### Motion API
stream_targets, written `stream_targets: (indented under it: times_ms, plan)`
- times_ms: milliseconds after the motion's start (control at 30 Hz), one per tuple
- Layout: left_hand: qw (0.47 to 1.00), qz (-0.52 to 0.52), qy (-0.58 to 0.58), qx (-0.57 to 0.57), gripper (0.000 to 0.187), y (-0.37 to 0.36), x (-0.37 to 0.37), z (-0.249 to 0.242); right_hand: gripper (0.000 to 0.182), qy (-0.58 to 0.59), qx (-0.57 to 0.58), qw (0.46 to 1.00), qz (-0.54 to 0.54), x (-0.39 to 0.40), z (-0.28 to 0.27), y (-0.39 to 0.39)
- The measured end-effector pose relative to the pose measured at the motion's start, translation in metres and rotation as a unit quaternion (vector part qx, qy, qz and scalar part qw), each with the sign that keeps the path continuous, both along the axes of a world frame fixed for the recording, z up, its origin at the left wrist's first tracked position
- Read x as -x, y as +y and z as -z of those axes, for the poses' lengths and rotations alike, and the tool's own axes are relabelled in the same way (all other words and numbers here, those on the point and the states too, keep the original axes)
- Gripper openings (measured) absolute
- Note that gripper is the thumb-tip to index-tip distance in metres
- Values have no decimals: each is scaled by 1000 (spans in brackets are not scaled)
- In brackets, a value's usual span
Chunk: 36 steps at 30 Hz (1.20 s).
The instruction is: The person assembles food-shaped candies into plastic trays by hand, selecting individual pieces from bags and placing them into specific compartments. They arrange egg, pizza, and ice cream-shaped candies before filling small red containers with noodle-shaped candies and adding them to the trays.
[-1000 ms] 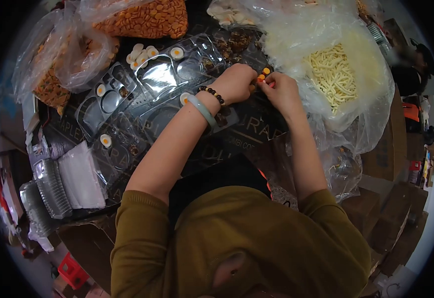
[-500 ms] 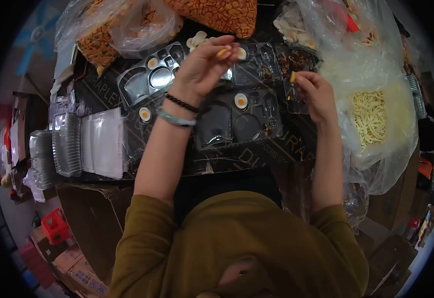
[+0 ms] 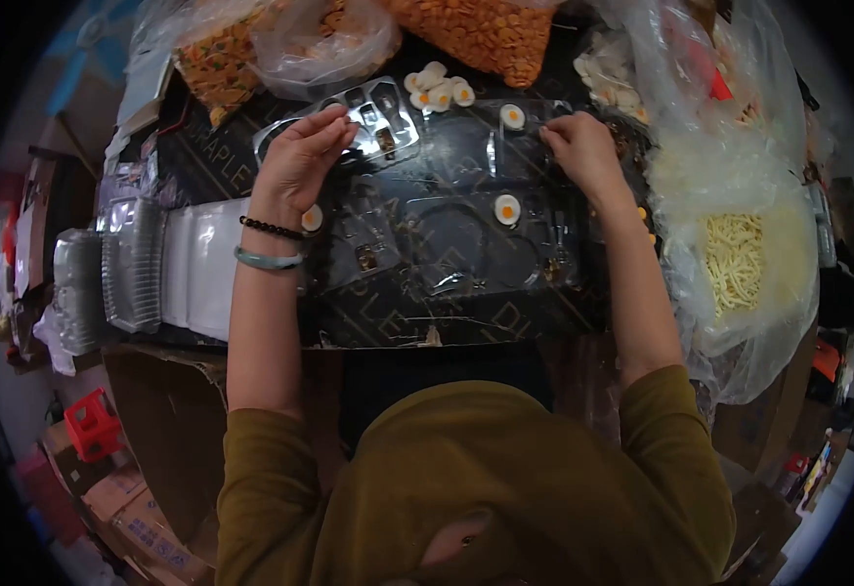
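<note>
Overhead view of a person in an olive long-sleeved top working at a dark bench (image 3: 251,176) covered with clear plastic compartment trays. The left hand (image 3: 302,156), with a dark bead bracelet (image 3: 271,229) and a pale green bangle (image 3: 267,260) at the wrist, lies palm-down with fingers loosely curved and slightly spread; its fingertips rest on the near edge of the upper-left tray (image 3: 373,117), and nothing can be seen gripped in it. The right hand (image 3: 581,146) is partly closed, thumb and forefinger drawn together at the edge of the upper-right tray (image 3: 486,146); whether a small piece is pinched between them cannot be told. Between the two hands, just beyond them, lies a cluster of miniature fried-egg pieces (image 3: 435,88), and a single egg piece (image 3: 512,116) sits just left of the right hand's fingertips. Nearer the person, below the right hand, another egg piece (image 3: 507,208) sits in the lower tray (image 3: 447,244); a further egg piece (image 3: 312,219) lies just beside the left wrist. Beyond the left hand are a bag of orange discs (image 3: 486,34) and further clear bags (image 3: 324,39). To the right of the right hand stands an open bag of pale noodle-like sticks (image 3: 735,259). Well to the left of the left hand lie stacks of clear trays (image 3: 134,264).
</note>
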State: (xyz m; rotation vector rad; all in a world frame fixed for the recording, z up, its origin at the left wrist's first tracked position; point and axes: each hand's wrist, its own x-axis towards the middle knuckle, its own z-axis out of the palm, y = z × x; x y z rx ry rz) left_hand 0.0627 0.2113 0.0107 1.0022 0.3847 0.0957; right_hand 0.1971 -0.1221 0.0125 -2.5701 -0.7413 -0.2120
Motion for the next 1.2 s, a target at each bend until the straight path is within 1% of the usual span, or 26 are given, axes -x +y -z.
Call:
stream_targets:
  times_ms: [67,100,133,200,233,267,333,433,467,500,533,567,600,633,733,767,867,967,1033,1067,1100,1133,1167,1200]
  plan:
    - [1000,-10,-13,1,30,6,6,-3,18,92,-58,994,25,7,-21,1]
    - [1000,-14,-24,1,30,9,8,-3,20,150,-159,975,22,9,-16,-4]
    - [1000,-18,-20,5,30,9,9,-7,23,208,-255,944,20,11,-13,-6]
    - [1000,-2,-13,2,27,18,10,-6,26,301,-351,886,19,21,-15,-6]
    - [1000,-12,-12,6,23,20,9,-4,28,344,-396,851,23,25,-16,-8]
    - [1000,-20,-8,15,23,22,7,-4,30,374,-423,825,3,28,-16,-10]
    - [999,-34,-2,35,22,22,3,-6,30,399,-434,807,10,35,-19,-12]
    - [996,-62,10,-60,23,11,-7,-10,29,432,-465,773,12,48,-25,-15]
    - [993,-50,21,-107,22,10,-14,-9,28,441,-478,760,10,52,-26,-16]
    - [987,-39,32,-155,22,8,-20,-11,28,445,-481,755,12,55,-28,-18]
    - [972,-64,38,-223,19,-3,-24,-15,27,449,-485,750,13,58,-30,-19]
    - [963,-67,46,-258,17,-8,-30,-13,27,452,-490,746,15,61,-31,-22]
    - [952,-68,54,-294,15,-10,-36,-9,27,453,-491,744,11,61,-28,-28]
    - [957,-67,41,-279,13,-9,-42,1,28,455,-493,742,7,59,-23,-38]
    - [914,-63,122,-382,14,-13,-53,14,30,461,-506,729,7,62,-19,-55]
    - [909,-70,114,-396,14,-11,-56,20,30,464,-511,724,9,64,-19,-59]
    - [844,-68,112,-520,14,-13,-61,23,31,464,-518,719,13,73,-21,-64]
    - [758,-84,90,-641,17,-12,-62,25,30,456,-522,721,20,81,-26,-66]
    - [706,-93,63,-700,20,-13,-64,28,28,433,-521,736,26,78,-17,-73]
    - [715,-79,52,-693,14,-17,-63,21,26,424,-511,747,30,80,-21,-72]
    - [710,-60,44,-700,14,-19,-62,17,25,415,-498,760,41,82,-21,-73]
    - [677,-38,40,-734,14,-18,-64,18,25,406,-485,773,51,85,-22,-73]
    - [640,-21,36,-767,14,-18,-68,19,20,379,-456,802,63,90,-25,-70]
    - [629,-7,40,-776,14,-20,-70,18,17,339,-430,835,50,94,-22,-67]
